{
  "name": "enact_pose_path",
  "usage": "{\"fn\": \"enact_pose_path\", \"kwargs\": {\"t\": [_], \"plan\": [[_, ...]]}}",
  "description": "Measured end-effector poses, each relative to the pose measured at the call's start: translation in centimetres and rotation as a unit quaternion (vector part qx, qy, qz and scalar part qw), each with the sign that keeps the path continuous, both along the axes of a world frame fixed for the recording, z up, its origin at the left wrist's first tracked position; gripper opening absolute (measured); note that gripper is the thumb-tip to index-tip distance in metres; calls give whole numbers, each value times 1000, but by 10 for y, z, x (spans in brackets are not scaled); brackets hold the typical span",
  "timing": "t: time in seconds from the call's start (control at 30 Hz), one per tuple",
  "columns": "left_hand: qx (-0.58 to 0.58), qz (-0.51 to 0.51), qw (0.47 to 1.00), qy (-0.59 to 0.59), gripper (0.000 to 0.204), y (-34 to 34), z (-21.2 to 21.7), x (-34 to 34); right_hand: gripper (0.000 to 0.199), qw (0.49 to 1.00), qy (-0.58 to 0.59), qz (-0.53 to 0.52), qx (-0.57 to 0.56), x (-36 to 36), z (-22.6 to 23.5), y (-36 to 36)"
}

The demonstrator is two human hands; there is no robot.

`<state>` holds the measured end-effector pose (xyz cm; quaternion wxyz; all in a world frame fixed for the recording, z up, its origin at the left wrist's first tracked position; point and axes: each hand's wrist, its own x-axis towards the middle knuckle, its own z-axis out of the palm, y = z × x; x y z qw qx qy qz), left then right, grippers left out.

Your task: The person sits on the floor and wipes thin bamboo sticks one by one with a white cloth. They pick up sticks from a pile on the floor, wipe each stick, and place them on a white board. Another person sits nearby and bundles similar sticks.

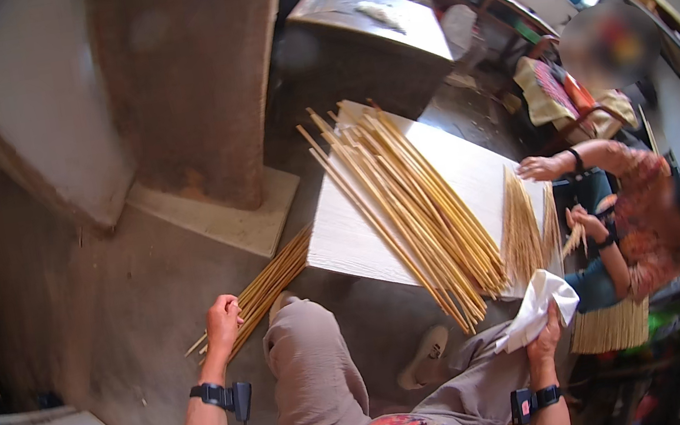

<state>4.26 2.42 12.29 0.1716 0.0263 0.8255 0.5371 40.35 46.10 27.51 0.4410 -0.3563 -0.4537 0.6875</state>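
My left hand (223, 325), fingers curled, is at a bundle of thin tan sticks (275, 277) low beside the table's left corner. Light stick ends show just past its wrist; what lies inside the fingers is hidden. A crumpled white cloth (540, 304) is gripped in my right hand (543, 333), above my right knee. Between the hands, many long yellow-brown sticks (409, 202) lie side by side across a white table (338, 230), their near ends jutting over its front edge. Fine straw-like stalks (520, 225) lie at the table's right end.
At the right a co-worker in a patterned top (649, 250) sits by the table, one hand near the stalks, the other holding short pale pieces. A stalk bundle (612, 328) is below them. A brown panel (181, 87) stands at left; another table (368, 15) is behind.
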Motion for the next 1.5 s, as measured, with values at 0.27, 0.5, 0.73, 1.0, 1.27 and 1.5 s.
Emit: {"fn": "enact_pose_path", "kwargs": {"t": [0.27,0.5,0.73,1.0,1.27,1.5], "plan": [[98,-250,953,141,13,126,174,29,35,995,89,-32,-22,-2,4,-5],[-74,-505,810,288,37,240,127,101,38,989,116,-85,-13,15,-21,7],[-98,-496,757,413,27,287,83,112,38,984,142,-96,-49,24,-19,11],[-185,-455,704,513,13,300,67,122,36,988,128,-88,-17,22,-20,8],[-244,-482,648,537,12,291,79,116,36,991,110,-72,1,28,-17,10],[-204,-479,655,548,9,248,108,110,36,992,101,-72,-6,28,-18,9]]}}
